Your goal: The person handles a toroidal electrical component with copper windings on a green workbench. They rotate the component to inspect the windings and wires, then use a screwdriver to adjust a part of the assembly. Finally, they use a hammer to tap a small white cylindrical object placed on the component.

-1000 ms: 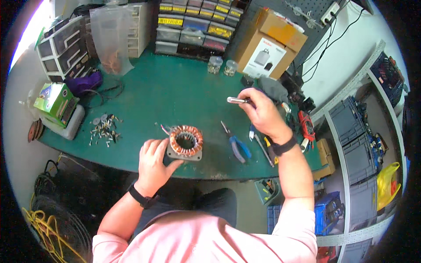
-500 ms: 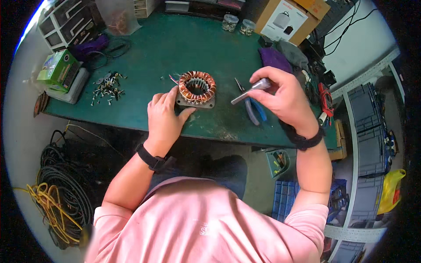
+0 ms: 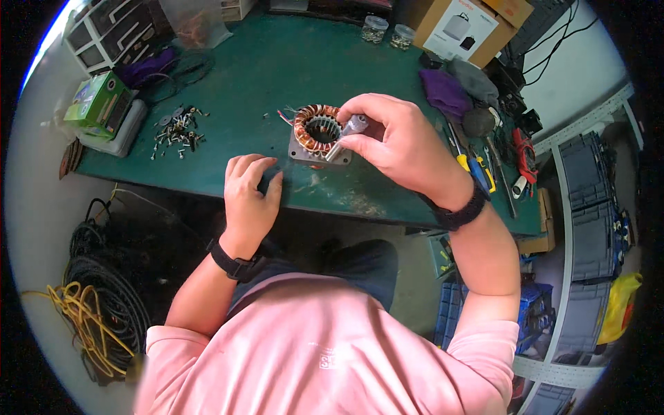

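A stator [image 3: 302, 131] with copper windings and a square metal base stands upright on the green workbench. My right hand [image 3: 398, 142] is closed on a grey metal cylinder with a thin shaft [image 3: 355, 125], pinched between thumb and fingers. The shaft slants down to the left, across the stator's near right side; whether it touches cannot be made out. Left of the stator and nearer the bench edge, my left hand [image 3: 250, 200] rests with fingers loosely curled and thumb apart, holding nothing. A heap of screws [image 3: 178, 130] lies farther left.
Yellow-handled tools [image 3: 482, 174] and a red-handled tool [image 3: 526, 155] lie at the right. A purple cloth [image 3: 446, 97] sits behind them. Two jars [image 3: 374, 29] and a cardboard box [image 3: 460, 31] stand at the back. A green box [image 3: 97, 104] is at the far left.
My left hand has let go of the stator and drawn back. My right hand has carried the metal cylinder leftward to the stator, covering the spot where the blue-handled pliers showed.
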### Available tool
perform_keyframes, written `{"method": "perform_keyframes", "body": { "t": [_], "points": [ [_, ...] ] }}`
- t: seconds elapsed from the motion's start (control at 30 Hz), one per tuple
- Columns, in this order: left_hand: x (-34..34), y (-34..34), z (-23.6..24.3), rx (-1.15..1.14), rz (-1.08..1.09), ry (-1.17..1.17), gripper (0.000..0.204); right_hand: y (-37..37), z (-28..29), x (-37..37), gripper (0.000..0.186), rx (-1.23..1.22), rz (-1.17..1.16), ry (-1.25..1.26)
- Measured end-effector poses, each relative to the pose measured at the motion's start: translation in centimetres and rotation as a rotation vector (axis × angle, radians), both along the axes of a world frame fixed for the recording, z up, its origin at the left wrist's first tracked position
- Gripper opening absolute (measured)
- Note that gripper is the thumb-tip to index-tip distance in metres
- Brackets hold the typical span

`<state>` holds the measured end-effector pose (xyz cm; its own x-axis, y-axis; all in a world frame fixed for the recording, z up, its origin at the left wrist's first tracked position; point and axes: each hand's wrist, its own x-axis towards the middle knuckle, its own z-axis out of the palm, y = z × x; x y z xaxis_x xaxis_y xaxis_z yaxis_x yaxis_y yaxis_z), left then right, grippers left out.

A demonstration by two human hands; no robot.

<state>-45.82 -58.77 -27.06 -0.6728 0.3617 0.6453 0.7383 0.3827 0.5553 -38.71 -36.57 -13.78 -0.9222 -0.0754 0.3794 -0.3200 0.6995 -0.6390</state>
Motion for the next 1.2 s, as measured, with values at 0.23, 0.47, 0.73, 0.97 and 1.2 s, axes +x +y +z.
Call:
{"method": "perform_keyframes", "body": {
  "t": [0.23,0.47,0.73,0.97,1.2],
  "points": [
    [0.3,0.2,-0.3,0.024,0.009,-0.019,0.025,-1.7,-0.1,-1.8,0.02,0.084,0.087,-0.006],
    [-0.9,1.2,1.9,0.099,-0.097,-0.081,0.029,-2.2,-1.1,-3.1,0.019,0.2,0.116,0.066],
    [-1.9,2.6,4.5,0.154,-0.272,-0.376,0.024,-2.7,-1.6,-3.4,0.024,0.33,0.14,0.143],
    [-2.7,3.6,4.7,0.108,-0.277,-0.428,0.016,-2.8,-2.1,-3.6,0.012,0.382,0.085,0.257],
    [-2.3,3.1,4.6,0.091,-0.276,-0.302,0.013,-3.0,-0.3,-2.9,0.022,0.356,0.086,0.035]
  ]
}}
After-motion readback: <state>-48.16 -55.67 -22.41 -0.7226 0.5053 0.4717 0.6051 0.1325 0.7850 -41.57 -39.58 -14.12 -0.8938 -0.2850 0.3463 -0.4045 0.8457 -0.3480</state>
